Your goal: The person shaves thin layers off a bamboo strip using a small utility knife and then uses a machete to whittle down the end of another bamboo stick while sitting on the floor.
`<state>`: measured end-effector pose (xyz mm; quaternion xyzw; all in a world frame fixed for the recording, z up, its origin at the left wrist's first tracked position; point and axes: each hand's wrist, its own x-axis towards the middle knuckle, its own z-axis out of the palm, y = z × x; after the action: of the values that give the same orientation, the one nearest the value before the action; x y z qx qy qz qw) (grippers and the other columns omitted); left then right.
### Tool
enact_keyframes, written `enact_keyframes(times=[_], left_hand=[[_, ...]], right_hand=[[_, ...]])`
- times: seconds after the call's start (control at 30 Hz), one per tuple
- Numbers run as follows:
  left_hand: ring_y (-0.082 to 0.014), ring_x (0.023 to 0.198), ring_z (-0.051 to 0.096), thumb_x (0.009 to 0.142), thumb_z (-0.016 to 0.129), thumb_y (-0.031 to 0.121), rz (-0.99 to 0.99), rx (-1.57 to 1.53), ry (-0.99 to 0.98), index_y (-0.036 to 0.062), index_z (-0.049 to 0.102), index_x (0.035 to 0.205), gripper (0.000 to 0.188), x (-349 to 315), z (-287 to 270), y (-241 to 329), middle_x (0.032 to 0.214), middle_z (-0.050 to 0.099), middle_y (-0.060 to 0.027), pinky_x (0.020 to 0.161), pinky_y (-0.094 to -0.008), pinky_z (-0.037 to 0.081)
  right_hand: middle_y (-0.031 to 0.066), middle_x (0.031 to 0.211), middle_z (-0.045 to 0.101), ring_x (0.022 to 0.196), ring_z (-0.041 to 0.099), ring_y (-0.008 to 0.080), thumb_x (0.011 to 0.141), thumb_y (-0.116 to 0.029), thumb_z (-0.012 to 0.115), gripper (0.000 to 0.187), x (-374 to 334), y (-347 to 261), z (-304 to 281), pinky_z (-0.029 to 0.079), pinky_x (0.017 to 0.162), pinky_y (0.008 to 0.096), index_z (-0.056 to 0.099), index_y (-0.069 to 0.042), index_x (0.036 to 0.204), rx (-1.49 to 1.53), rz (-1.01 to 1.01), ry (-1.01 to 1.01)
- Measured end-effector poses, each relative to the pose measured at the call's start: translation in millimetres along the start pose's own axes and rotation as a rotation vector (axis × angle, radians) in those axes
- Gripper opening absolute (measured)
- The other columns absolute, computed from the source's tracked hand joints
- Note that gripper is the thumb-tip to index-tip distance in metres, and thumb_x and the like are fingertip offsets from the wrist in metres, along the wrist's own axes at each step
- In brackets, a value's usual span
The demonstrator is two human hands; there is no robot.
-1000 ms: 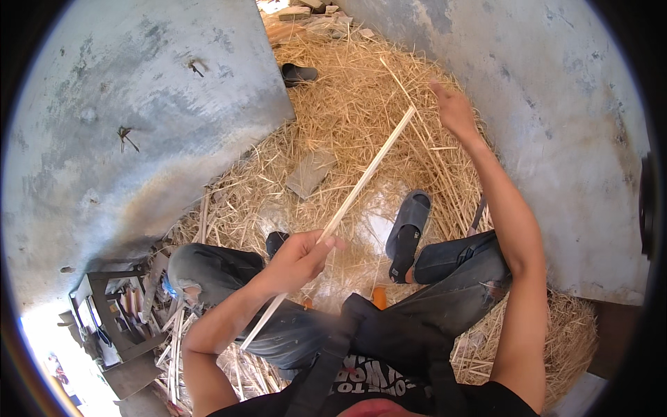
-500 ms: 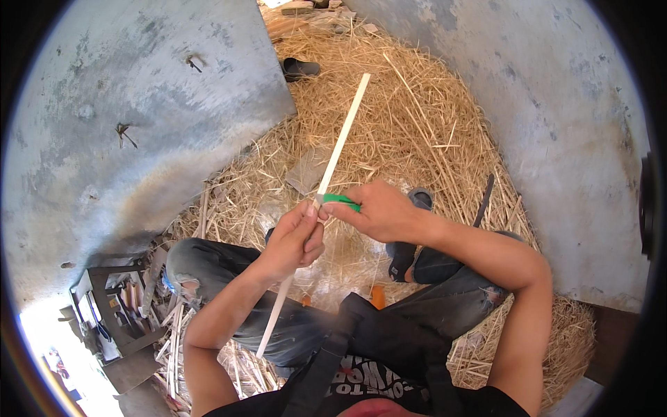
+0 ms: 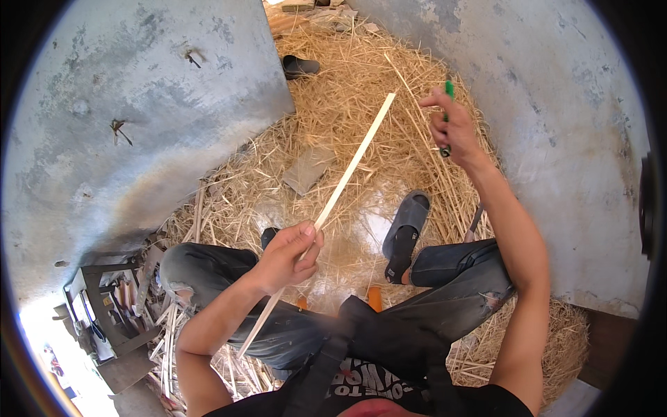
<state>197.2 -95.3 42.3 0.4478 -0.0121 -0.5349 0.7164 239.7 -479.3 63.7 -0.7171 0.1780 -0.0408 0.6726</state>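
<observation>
My left hand [image 3: 290,256] is closed round a long, pale wooden strip [image 3: 354,161]. The strip slants from above my left thigh up toward the middle of the view, its far end free. Out to the right, over the pile of shavings, my right hand [image 3: 458,133] holds a green-handled knife [image 3: 449,90]. Part of the handle shows above the fingers and a dark end below them; the blade is hard to make out. The index finger points left, and the knife is apart from the strip.
Curly shavings [image 3: 347,62] cover the floor between two grey metal sheets [image 3: 160,90]. Dark slippers [image 3: 406,226] are on my foot and by the left sheet [image 3: 302,67]. At lower left stands a dark frame with tools [image 3: 118,306], beside loose strips [image 3: 170,347]. A flat piece [image 3: 306,170] lies ahead.
My right hand has left the strip with the knife and swung up and to the right. My left hand has lowered slightly, and the strip leans further right.
</observation>
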Motion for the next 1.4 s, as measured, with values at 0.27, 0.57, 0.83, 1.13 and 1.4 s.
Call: enact_keyframes(times=[0.27, 0.57, 0.83, 1.13, 1.4], left_hand=[[-0.0078, 0.04, 0.027, 0.11, 0.042, 0.034, -0.174, -0.213, -0.1, 0.01, 0.053, 0.096, 0.03, 3, -1, 8, 0.055, 0.034, 0.0033, 0.038, -0.0243, 0.021], [-0.0083, 0.039, 0.026, 0.11, 0.04, 0.038, -0.197, -0.431, -0.229, 0.0111, 0.053, 0.094, 0.033, 10, -14, -3, 0.051, 0.032, 0.006, 0.037, -0.0241, 0.021], [-0.0076, 0.036, 0.032, 0.109, 0.038, 0.045, -0.164, -0.245, -0.054, 0.0113, 0.05, 0.092, 0.04, 12, 1, -3, 0.05, 0.032, 0.0052, 0.033, -0.023, 0.026], [-0.0081, 0.037, 0.031, 0.109, 0.036, 0.048, -0.152, -0.065, 0.025, 0.0082, 0.053, 0.095, 0.046, 7, 8, -1, 0.048, 0.032, 0.0038, 0.034, -0.0236, 0.027], [-0.0074, 0.036, 0.033, 0.111, 0.037, 0.039, 0.306, 0.359, 0.005, 0.0011, 0.058, 0.12, 0.045, 10, 14, -9, 0.05, 0.042, 0.0005, 0.037, -0.0217, 0.03]], right_hand=[[-0.0082, 0.053, 0.04, 0.04, 0.032, 0.0039, 0.091, -0.038, 0.078, 0.035, -23, 6, 61, 0.024, 0.04, 0.0253, 0.065, -0.005, 0.092, 0.19, 0.135, -0.247], [-0.0103, 0.056, 0.039, 0.051, 0.034, 0.0015, 0.083, -0.039, 0.085, 0.04, -38, 12, 70, 0.026, 0.048, 0.0237, 0.061, -0.008, 0.086, -0.145, -0.172, -0.155], [-0.0104, 0.058, 0.036, 0.052, 0.031, 0.0026, 0.082, -0.036, 0.086, 0.039, -41, 4, 74, 0.025, 0.048, 0.0245, 0.059, -0.008, 0.083, -0.266, -0.293, -0.023], [-0.0092, 0.059, 0.04, 0.052, 0.035, 0.0022, 0.085, -0.028, 0.084, 0.033, -57, -8, 83, 0.027, 0.048, 0.0234, 0.058, -0.007, 0.083, -0.211, -0.382, 0.067], [-0.0081, 0.058, 0.048, 0.051, 0.041, 0.0048, 0.093, -0.036, 0.075, 0.035, -55, -26, 65, 0.034, 0.049, 0.0252, 0.06, -0.004, 0.086, -0.368, -0.254, 0.126]])
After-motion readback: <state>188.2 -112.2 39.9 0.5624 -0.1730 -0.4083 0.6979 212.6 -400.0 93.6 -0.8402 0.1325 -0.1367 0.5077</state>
